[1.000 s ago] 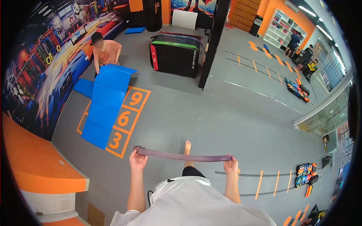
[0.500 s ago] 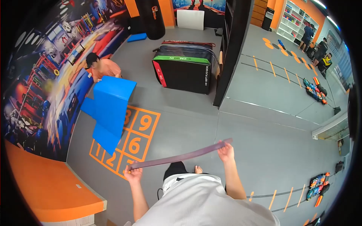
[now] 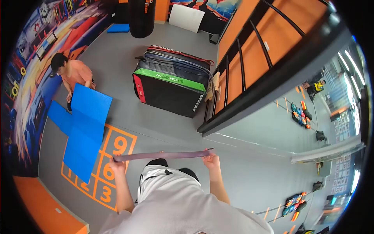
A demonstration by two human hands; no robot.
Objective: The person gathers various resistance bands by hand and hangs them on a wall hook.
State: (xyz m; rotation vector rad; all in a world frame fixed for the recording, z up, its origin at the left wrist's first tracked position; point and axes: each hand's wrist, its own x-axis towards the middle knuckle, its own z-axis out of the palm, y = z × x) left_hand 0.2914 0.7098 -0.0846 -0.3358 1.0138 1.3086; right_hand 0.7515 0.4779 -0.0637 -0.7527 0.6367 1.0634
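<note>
A long, flat purple band (image 3: 165,155) stretches nearly level in front of my body, above the grey floor. My left hand (image 3: 117,163) is closed on its left end, and my right hand (image 3: 211,160) grips its right end. Between the hands the band hangs almost straight, with a slight bend near the right end. Below it are my dark shorts and white shirt.
Another person (image 3: 74,74) in an orange shirt and black cap is beside an unfolded blue mat (image 3: 87,124) over numbered floor squares (image 3: 119,145). Ahead stands a black plyo box (image 3: 169,91). Wall bars (image 3: 239,64) and a mirror (image 3: 269,124) are at the right.
The view has turned to the right, so the room's contents sit further left. The band is more level. The person at the mat has raised their torso, with an arm now showing.
</note>
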